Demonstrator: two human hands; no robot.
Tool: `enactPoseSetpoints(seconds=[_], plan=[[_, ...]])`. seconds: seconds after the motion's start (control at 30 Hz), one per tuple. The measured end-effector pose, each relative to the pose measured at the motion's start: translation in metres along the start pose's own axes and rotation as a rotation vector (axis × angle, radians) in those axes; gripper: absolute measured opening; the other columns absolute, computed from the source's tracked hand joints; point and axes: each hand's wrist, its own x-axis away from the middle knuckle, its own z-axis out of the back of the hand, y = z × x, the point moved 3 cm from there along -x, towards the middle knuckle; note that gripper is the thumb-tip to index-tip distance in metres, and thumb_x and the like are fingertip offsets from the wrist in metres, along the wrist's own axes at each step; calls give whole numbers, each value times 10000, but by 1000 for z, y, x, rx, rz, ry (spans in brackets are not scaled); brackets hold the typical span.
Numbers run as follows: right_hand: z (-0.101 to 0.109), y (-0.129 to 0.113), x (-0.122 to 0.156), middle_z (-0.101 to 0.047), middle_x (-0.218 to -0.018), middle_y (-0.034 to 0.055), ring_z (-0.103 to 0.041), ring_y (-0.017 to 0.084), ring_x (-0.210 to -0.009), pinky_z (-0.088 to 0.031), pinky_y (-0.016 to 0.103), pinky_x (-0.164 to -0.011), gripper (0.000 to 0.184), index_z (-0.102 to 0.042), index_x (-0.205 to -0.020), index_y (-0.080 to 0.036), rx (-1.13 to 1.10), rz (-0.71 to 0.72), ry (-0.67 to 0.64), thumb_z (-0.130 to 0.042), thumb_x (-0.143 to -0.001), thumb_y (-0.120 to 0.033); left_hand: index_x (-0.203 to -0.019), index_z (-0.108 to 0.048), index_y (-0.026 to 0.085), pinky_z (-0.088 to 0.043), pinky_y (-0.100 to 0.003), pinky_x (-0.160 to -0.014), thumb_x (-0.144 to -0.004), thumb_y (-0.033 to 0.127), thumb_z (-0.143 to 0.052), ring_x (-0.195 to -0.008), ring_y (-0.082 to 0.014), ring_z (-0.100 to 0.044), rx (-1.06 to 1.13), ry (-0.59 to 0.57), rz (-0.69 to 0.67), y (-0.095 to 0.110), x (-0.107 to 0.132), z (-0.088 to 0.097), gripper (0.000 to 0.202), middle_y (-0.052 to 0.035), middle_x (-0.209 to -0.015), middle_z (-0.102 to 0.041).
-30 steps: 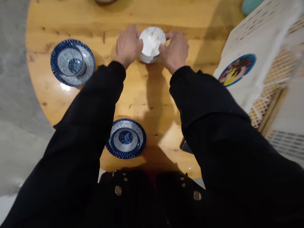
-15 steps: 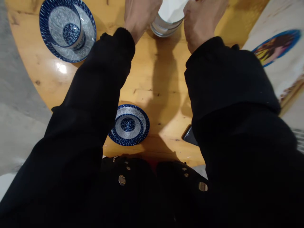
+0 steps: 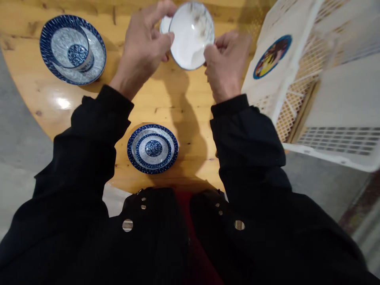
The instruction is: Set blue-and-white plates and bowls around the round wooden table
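Observation:
A small white bowl [image 3: 190, 43] with a thin blue rim is raised over the wooden table, tilted so that its inside faces me. Brownish-grey marks show on its upper inner side. My right hand [image 3: 227, 61] pinches its right edge between thumb and fingers. At the opposite rim is my left hand [image 3: 145, 43], thumb and fingers curved around the bowl's left side. Behind the bowl, between those fingers, part of a second white piece [image 3: 165, 25] peeks out; most of it is hidden.
To the left, a blue-patterned cup [image 3: 84, 59] sits on a blue-and-white plate [image 3: 97, 43]. A blue-ringed dish [image 3: 152, 166] lies near the table's front edge. White plastic crates [image 3: 335, 103], one with an oval picture label [image 3: 272, 56], stand at the right.
Both hands have come nearer and moved left from the clear glass vessel at the top. The white bowl is now tilted up between them. More of the crates shows because the view has shifted.

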Motion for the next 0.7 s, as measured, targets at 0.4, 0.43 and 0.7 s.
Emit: enactPoseSetpoints(seconds=[0.4,0.43,0.7], plan=[[73,19,240,-637,-696,13,-610,174,-632,-515,314,-615,193,-633,-828,-180,56,-295,135,-566,-837,-361,-1297,-608,191,-506,-418,-967,-906,262,-540,-980,-240,-678,-63,-215,47,38,162,-88,403,-43,-996,-727],[77,21,257,-652,-716,25,-620,184,-643,-520,322,-626,207,-641,-836,-179,81,-322,130,-560,-834,-370,-1314,-600,198,-505,-422,-972,-904,262,-541,-973,-246,-681,-35,-226,67,38,178,-97,419,-42,-994,-727],[75,47,335,-710,-755,57,-670,234,-702,-529,357,-716,289,-676,-906,-196,215,-450,5,-507,-821,-415,-1481,-433,229,-526,-389,-975,-908,311,-553,-1073,-263,-680,204,-245,358,1,272,-166,591,-81,-1208,-696]])
